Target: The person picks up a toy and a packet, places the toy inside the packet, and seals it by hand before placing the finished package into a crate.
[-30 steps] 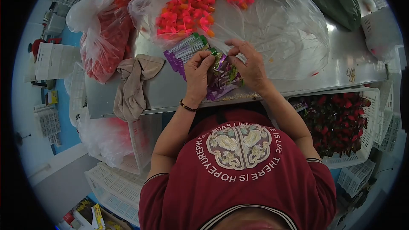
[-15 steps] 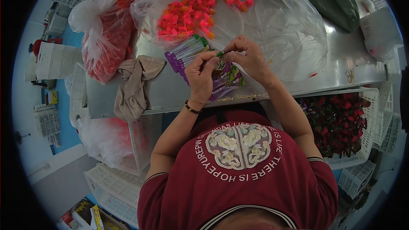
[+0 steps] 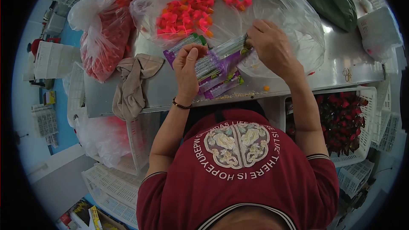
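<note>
My right hand (image 3: 272,44) is closed on one end of a purple and green printed packet (image 3: 231,50), lifted at a slant above others like it. To its left, my left hand (image 3: 187,70) has curled fingers with the thumb against them; whatever they pinch is too small to make out. Beneath both hands lies a pile of purple packets (image 3: 209,86) at the table's front edge. Beyond them, many pink and orange small plastic pieces (image 3: 185,15) rest on clear plastic sheeting (image 3: 289,30).
On the metal table (image 3: 100,98) lie a beige cloth (image 3: 132,81) and a knotted bag of red pieces (image 3: 104,47). A small orange piece (image 3: 266,88) sits near the front edge. A white crate (image 3: 362,145) of dark red pieces stands below right. A dark green bag (image 3: 332,2) is back right.
My hands, which were together at a small green thing, have come apart. The right moved right and up and now holds a packet end; the left shifted slightly left.
</note>
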Available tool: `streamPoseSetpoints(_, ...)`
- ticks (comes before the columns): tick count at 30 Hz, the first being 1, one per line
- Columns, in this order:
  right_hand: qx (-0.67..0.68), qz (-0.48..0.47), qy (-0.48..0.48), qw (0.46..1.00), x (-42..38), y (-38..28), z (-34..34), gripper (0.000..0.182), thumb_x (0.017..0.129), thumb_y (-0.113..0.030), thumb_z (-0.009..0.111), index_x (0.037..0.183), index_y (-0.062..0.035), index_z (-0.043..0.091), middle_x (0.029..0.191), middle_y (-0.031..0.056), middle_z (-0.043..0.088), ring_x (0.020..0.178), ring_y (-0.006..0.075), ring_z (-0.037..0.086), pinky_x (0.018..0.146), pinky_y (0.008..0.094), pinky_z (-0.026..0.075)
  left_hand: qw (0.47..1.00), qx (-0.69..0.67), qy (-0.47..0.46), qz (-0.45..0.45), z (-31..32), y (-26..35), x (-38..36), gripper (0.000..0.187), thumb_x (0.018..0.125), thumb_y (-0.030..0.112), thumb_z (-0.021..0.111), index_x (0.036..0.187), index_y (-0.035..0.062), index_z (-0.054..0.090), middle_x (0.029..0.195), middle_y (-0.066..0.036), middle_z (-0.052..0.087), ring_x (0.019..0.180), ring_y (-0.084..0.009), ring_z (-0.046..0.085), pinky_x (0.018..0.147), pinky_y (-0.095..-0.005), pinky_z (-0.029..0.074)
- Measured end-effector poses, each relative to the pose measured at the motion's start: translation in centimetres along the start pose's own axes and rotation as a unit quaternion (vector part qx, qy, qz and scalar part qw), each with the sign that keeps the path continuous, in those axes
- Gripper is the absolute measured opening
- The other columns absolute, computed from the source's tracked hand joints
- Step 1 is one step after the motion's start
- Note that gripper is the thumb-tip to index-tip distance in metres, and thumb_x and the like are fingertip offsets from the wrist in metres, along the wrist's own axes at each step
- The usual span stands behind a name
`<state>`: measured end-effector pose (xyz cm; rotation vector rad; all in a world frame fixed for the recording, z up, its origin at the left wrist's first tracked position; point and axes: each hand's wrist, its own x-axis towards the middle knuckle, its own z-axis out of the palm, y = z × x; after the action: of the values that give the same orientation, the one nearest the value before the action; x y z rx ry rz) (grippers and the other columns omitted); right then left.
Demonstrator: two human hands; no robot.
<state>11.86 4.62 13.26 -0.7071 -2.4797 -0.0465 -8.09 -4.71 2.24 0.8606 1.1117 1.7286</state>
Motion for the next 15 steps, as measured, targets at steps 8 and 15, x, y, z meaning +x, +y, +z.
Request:
streamPoseSetpoints(8, 0.076, 0.131, -0.001, 0.988, -2.6, 2.9, 1.0, 0.015, 0.079, -0.009, 0.065, 0.074, -0.0005, 0.054, 0.078, 0.0107, 0.053, 0.072, 0.0280, 0.053, 0.066, 0.0373, 0.043, 0.996, 0.057, -0.064, 0.002, 0.9, 1.1, 1.3, 0.028, 0.093, 0.021, 0.059, 0.110, -0.0008, 0.059, 0.103, -0.007, 0.063, 0.097, -0.0130, 0.056, 0.090, -0.0266, 0.042)
streamPoseSetpoints(15, 0.274, 0.184, -0.028, 0.944, -3.3, 1.6, 2.7, 0.010, 0.078, -0.007, 0.068, 0.082, -0.0006, 0.061, 0.090, 0.0078, 0.059, 0.080, 0.0237, 0.059, 0.072, 0.0321, 0.047, 0.968, 0.125, -0.208, -0.065, 4.2, 0.0, 1.0, 0.040, 0.084, 0.017, 0.070, 0.117, -0.0006, 0.057, 0.108, -0.006, 0.061, 0.102, -0.0114, 0.055, 0.089, -0.0281, 0.045)
